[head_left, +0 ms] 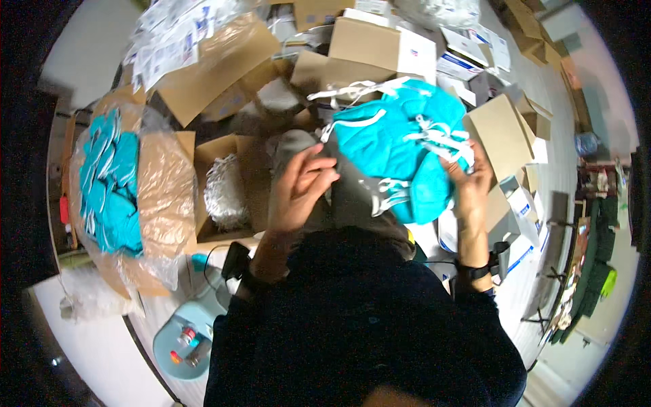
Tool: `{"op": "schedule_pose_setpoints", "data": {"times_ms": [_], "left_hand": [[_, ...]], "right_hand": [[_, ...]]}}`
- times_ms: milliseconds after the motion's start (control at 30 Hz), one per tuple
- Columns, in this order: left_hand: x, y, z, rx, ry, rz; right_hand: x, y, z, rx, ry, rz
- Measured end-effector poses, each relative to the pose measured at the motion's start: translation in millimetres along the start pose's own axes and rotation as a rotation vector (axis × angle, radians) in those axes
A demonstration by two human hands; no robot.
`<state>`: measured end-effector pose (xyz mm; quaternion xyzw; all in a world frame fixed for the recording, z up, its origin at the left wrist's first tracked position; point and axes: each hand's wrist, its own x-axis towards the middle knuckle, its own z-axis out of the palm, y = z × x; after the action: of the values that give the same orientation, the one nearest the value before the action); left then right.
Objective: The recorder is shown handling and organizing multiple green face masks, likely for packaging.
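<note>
My right hand grips the edge of a bunch of teal face masks with white elastic straps, its thumb on top. The masks hang in front of me over my lap, their straps looping loosely across the cloth. To their left, my left hand has bent fingers held apart, with nothing visible in them. A strap end dangles just beyond its fingertips. At the far left, more teal masks fill a big carton lined with clear plastic.
Left of my legs, an open carton holds a bundle of white straps. Several opened cartons crowd the far side, and white boxes lie at the right. A blue-grey plastic stool with a bottle on it stands at the lower left.
</note>
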<state>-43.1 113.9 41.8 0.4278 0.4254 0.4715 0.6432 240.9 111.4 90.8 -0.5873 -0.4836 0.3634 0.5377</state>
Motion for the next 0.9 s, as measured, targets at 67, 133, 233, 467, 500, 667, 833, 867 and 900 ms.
{"op": "schedule_pose_setpoints", "data": {"times_ms": [67,133,233,467,500,667,833,867,900], "left_hand": [[2.7,3.4,5.3,0.006,0.065,-0.044],[4.2,-14.4,-7.5,0.199,0.211,0.085],[6.0,-35.2,-40.0,0.51,0.374,0.159],[2.7,-5.6,-49.9,0.801,0.173,0.359],[4.5,5.7,-41.7,0.84,0.117,0.341],[18.3,49.8,-7.9,1.184,-0.266,0.475],[31.5,61.4,5.4,1.143,-0.299,0.815],[34.7,64.8,6.3,1.102,-0.263,0.775],[36.7,71.0,7.0,1.061,-0.225,0.733]], "right_hand": [[-24.1,22.6,31.1,0.055,0.023,0.034],[-54.9,63.4,61.5,0.091,-0.054,0.143],[-89.4,100.9,82.6,-0.271,-0.38,0.205],[-55.2,49.6,63.4,-0.97,-0.565,-0.245],[-42.1,43.2,57.2,-0.899,-0.543,-0.264],[-13.8,-17.9,70.6,-0.323,-0.421,-0.27],[1.3,-37.3,93.6,-0.296,-0.54,-0.342],[4.2,-31.2,92.8,-0.313,-0.568,-0.309],[7.4,-26.7,92.8,-0.32,-0.526,-0.387]]}}
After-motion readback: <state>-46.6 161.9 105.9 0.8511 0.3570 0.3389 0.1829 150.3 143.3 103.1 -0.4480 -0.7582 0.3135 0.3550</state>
